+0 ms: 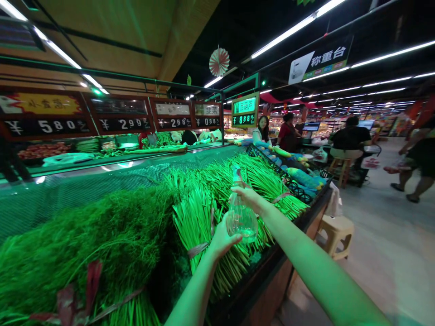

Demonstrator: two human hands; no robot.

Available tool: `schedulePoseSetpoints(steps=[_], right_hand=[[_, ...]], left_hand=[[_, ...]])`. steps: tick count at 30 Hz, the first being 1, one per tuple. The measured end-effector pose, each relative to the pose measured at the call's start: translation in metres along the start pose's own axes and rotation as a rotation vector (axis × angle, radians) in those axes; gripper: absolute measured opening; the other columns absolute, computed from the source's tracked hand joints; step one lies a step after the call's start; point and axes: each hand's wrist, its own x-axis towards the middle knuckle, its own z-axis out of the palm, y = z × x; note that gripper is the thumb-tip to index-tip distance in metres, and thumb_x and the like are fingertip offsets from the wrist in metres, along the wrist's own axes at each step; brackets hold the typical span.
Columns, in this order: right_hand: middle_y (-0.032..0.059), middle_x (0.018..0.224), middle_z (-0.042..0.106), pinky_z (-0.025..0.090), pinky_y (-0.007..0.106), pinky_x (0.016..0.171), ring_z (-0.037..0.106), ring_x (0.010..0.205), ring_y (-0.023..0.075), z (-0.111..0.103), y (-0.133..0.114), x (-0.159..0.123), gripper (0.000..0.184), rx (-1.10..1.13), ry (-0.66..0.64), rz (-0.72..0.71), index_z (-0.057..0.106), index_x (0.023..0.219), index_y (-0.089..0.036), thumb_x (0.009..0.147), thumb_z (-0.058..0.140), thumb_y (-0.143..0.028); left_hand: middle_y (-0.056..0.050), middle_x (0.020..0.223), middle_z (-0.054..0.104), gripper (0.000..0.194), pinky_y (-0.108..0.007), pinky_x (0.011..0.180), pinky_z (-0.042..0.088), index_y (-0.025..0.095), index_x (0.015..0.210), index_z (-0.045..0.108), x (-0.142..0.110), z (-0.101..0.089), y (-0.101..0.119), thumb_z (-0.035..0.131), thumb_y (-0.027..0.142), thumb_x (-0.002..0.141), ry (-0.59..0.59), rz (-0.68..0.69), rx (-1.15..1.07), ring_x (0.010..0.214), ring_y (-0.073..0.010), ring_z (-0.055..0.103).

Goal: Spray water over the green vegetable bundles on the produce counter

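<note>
A clear plastic spray bottle (242,222), partly filled with water, stands above the produce between my hands. My left hand (222,237) cups its lower body, and my right hand (249,199) wraps around its upper part near the sprayer head. Just beneath both hands lie banded bundles of long green chives (200,222), with their stems crossing on the display. A mound of feathery green herb bunches (98,235) fills the lower left, with reddish bands around them.
A crate of pale green gourds (302,179) sits beyond the chives. The counter's wooden side (272,290) drops to a tiled floor, where a beige plastic stool (335,235) stands. Several people are further back, under price boards (112,115), and one walks at right.
</note>
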Motion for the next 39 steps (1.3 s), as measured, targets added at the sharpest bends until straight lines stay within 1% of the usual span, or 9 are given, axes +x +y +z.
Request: schedulePoseSetpoints(steps=[4, 10, 14, 20, 23, 29, 32, 35, 39], right_hand=[[0.0024, 0.062, 0.057, 0.046, 0.024, 0.058, 0.057, 0.057, 0.0133, -0.002, 0.004, 0.003, 0.018, 0.010, -0.020, 0.017, 0.047, 0.076, -0.014, 0.070, 0.056, -0.029], [0.0010, 0.061, 0.057, 0.045, 0.024, 0.055, 0.057, 0.057, 0.0141, -0.002, 0.005, -0.001, 0.026, 0.000, -0.017, -0.017, 0.046, 0.084, -0.016, 0.065, 0.060, -0.029], [0.0012, 0.061, 0.057, 0.045, 0.024, 0.055, 0.057, 0.057, 0.0140, -0.002, 0.005, -0.002, 0.022, 0.015, -0.014, -0.036, 0.048, 0.077, -0.014, 0.066, 0.059, -0.030], [0.0038, 0.062, 0.057, 0.044, 0.022, 0.055, 0.056, 0.056, 0.0123, -0.003, 0.004, -0.005, 0.018, -0.005, -0.009, 0.021, 0.052, 0.068, -0.012, 0.069, 0.055, -0.029], [0.0033, 0.061, 0.057, 0.044, 0.023, 0.056, 0.056, 0.057, 0.0132, -0.008, 0.005, -0.010, 0.018, -0.003, -0.007, -0.010, 0.051, 0.069, -0.012, 0.067, 0.056, -0.029], [0.0032, 0.062, 0.058, 0.043, 0.024, 0.058, 0.057, 0.059, 0.0147, -0.012, 0.005, -0.018, 0.026, 0.010, 0.002, -0.063, 0.049, 0.071, -0.013, 0.061, 0.060, -0.034], [0.0033, 0.061, 0.058, 0.043, 0.024, 0.057, 0.056, 0.058, 0.0137, -0.011, 0.003, -0.020, 0.022, 0.019, 0.002, -0.047, 0.050, 0.067, -0.012, 0.062, 0.059, -0.032], [0.0032, 0.057, 0.056, 0.042, 0.022, 0.053, 0.054, 0.053, 0.0118, -0.012, 0.003, -0.021, 0.019, 0.011, 0.004, -0.009, 0.050, 0.063, -0.011, 0.067, 0.055, -0.029], [0.0034, 0.060, 0.057, 0.043, 0.023, 0.055, 0.055, 0.053, 0.0119, -0.014, 0.003, -0.020, 0.016, -0.020, 0.016, 0.022, 0.049, 0.069, -0.012, 0.070, 0.054, -0.027]], left_hand=[[-0.011, 0.104, 0.047, 0.080, -0.038, 0.080, 0.043, 0.016, 0.112, 0.033, 0.000, -0.001, -0.001, 0.059, 0.061, 0.052, -0.013, 0.009, 0.001, 0.095, -0.0245, 0.049], [-0.012, 0.107, 0.046, 0.082, -0.036, 0.078, 0.043, 0.016, 0.113, 0.032, 0.000, 0.000, -0.003, 0.059, 0.063, 0.051, -0.004, 0.019, 0.027, 0.096, -0.0242, 0.048], [-0.011, 0.107, 0.045, 0.080, -0.037, 0.079, 0.043, 0.017, 0.113, 0.032, -0.001, 0.000, -0.001, 0.059, 0.061, 0.052, -0.024, 0.027, 0.001, 0.096, -0.0242, 0.047], [-0.011, 0.106, 0.046, 0.077, -0.036, 0.080, 0.042, 0.016, 0.112, 0.034, -0.003, 0.000, -0.002, 0.061, 0.058, 0.053, -0.034, 0.048, 0.016, 0.095, -0.0236, 0.048], [-0.011, 0.109, 0.045, 0.080, -0.035, 0.078, 0.043, 0.017, 0.114, 0.033, -0.003, 0.003, -0.003, 0.061, 0.058, 0.052, -0.048, 0.039, 0.034, 0.096, -0.0239, 0.048], [-0.011, 0.105, 0.047, 0.081, -0.036, 0.080, 0.042, 0.015, 0.114, 0.036, -0.003, 0.005, 0.002, 0.061, 0.060, 0.051, -0.077, 0.047, 0.072, 0.094, -0.0247, 0.048], [-0.011, 0.106, 0.046, 0.079, -0.037, 0.080, 0.041, 0.015, 0.112, 0.037, -0.003, 0.008, 0.003, 0.062, 0.059, 0.051, -0.070, 0.059, 0.058, 0.096, -0.0254, 0.048], [-0.012, 0.109, 0.045, 0.083, -0.037, 0.081, 0.041, 0.015, 0.114, 0.035, -0.003, 0.012, 0.003, 0.063, 0.058, 0.049, -0.072, 0.054, 0.030, 0.097, -0.0257, 0.047], [-0.012, 0.109, 0.047, 0.082, -0.038, 0.084, 0.039, 0.015, 0.114, 0.035, -0.004, 0.017, 0.004, 0.064, 0.057, 0.050, -0.071, 0.021, 0.008, 0.100, -0.0257, 0.046]])
